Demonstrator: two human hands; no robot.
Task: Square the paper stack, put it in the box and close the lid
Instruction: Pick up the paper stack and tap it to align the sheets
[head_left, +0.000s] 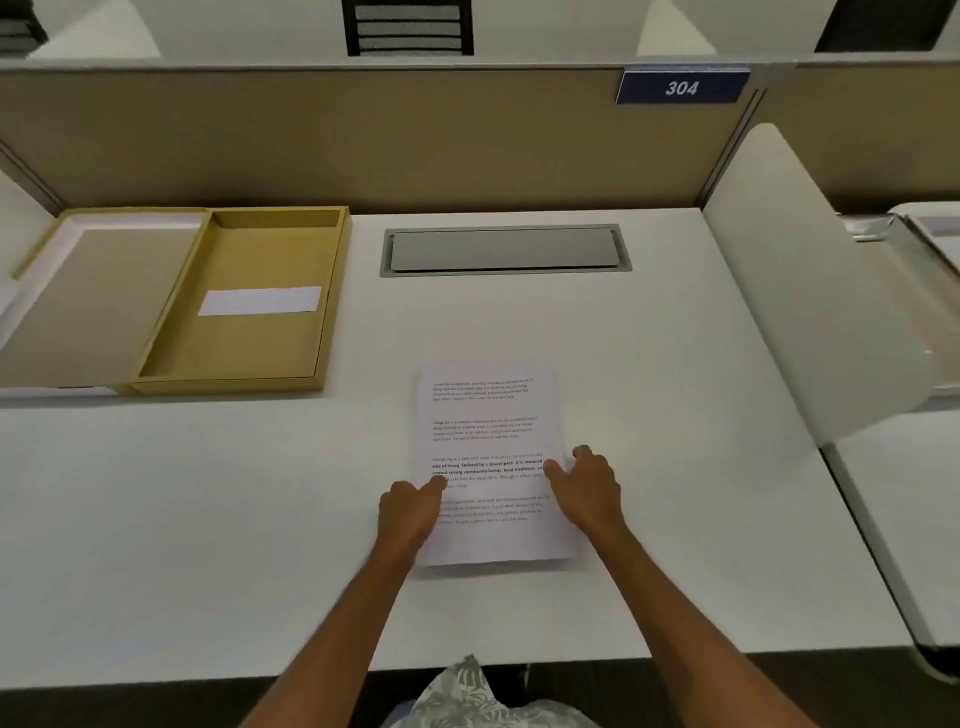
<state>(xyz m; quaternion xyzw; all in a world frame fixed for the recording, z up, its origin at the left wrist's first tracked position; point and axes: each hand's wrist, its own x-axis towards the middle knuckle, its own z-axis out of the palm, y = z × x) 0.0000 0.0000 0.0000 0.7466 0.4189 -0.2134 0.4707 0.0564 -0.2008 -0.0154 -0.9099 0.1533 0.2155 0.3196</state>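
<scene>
Paper stack (491, 462): printed sheets lying flat on your white desk (675, 415), near its front edge. Your left hand (408, 512) rests on the stack's left edge, fingers curled, thumb on the top sheet; your right hand (589, 488) presses the right edge likewise. Neither lifts anything. Box (234, 338): tan, far left, well apart, its lid (88, 296) hinged open flat.

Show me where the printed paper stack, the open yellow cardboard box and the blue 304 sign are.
printed paper stack (483, 410): head view, upper half of the top sheet.
open yellow cardboard box (244, 343): head view, bare inside floor below the white label.
blue 304 sign (681, 87): head view, on the white digits.
</scene>
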